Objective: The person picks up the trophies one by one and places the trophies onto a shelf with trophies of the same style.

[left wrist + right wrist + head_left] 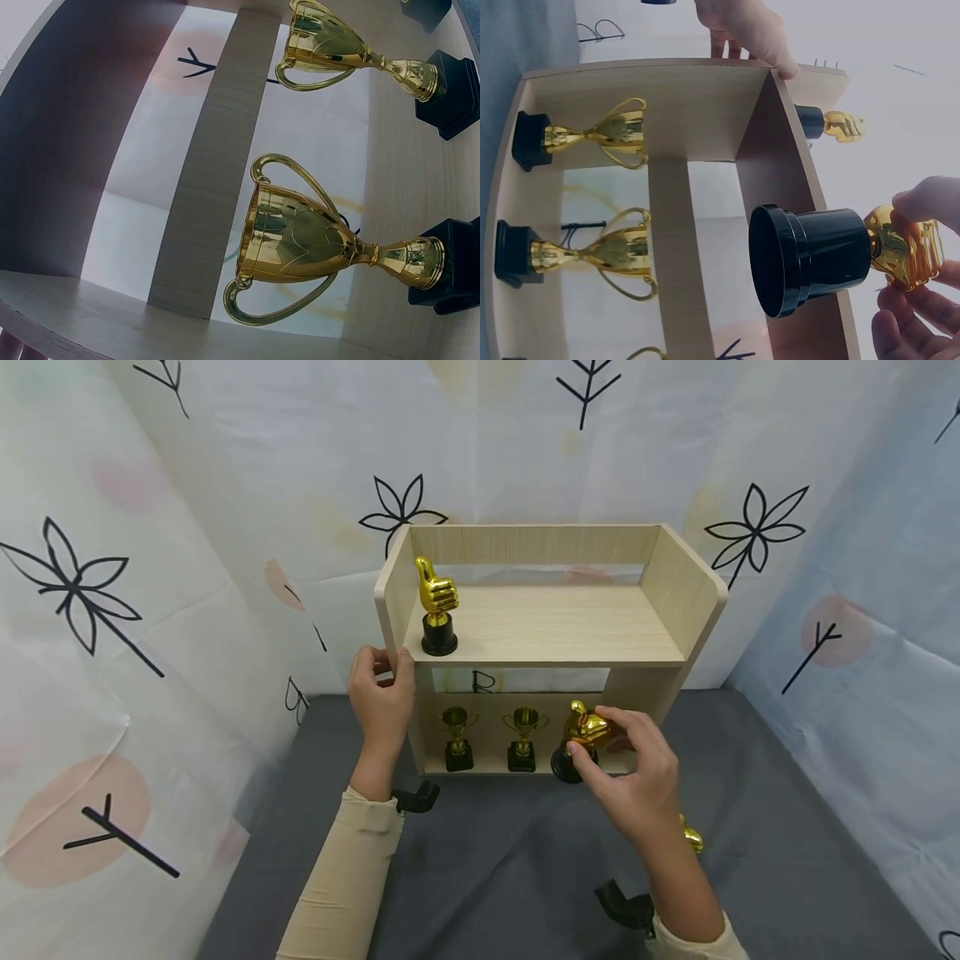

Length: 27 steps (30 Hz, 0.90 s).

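My right hand [637, 768] pinches a gold thumbs-up trophy [904, 251] by its gold part, between thumb and fingers. Its round black base [810, 259] faces the camera in the right wrist view, and in the head view it overlaps the lower tier's right part. My left hand [382, 697] grips the left side panel of a two-tier wooden shelf [555, 664], thumb at the front edge. A second thumbs-up trophy [437, 606] stands upright at the upper tier's left end. Below it, two gold trophy cups [300, 236] with black bases stand side by side.
Behind my right forearm, a gold object [692, 837] on the grey cloth [487, 868] is partly hidden. A gold handle [646, 352] shows at the bottom of the right wrist view, beyond the two cups. Patterned white fabric [300, 468] hangs behind and at both sides.
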Tool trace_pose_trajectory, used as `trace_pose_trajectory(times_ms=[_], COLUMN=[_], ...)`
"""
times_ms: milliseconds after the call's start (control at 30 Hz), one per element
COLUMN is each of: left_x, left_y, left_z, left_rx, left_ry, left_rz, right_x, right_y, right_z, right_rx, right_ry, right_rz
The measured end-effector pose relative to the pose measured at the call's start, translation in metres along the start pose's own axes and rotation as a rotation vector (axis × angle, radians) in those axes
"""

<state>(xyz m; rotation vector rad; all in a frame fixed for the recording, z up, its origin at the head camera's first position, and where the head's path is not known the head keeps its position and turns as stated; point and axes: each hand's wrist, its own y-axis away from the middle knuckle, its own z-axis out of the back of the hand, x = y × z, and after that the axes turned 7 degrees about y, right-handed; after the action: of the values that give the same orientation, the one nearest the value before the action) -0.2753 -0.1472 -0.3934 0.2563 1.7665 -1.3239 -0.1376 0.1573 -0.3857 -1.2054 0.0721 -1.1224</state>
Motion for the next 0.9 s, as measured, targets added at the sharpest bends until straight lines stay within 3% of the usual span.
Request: trace_pose_trajectory(times_ms=[500, 767, 900], left_x=[0.0, -0.002, -0.001], left_y=[0.0, 0.001, 0.001], left_z=[0.001, 0.001, 0.001], left_rx=[0.009, 0.011, 0.012], left_ry=[-0.003, 0.004, 0.003], left_rz=[0.0, 0.006, 0.007], right_x=[0.001, 0.002, 0.003], right_y=[-0.012, -0.021, -0.027], right_z=[0.0, -0.001, 0.0], right_rx=[0.001, -0.058, -0.063], right_ry=[-0.007, -0.024, -0.023], right_rz=[0.075, 0.145, 0.132])
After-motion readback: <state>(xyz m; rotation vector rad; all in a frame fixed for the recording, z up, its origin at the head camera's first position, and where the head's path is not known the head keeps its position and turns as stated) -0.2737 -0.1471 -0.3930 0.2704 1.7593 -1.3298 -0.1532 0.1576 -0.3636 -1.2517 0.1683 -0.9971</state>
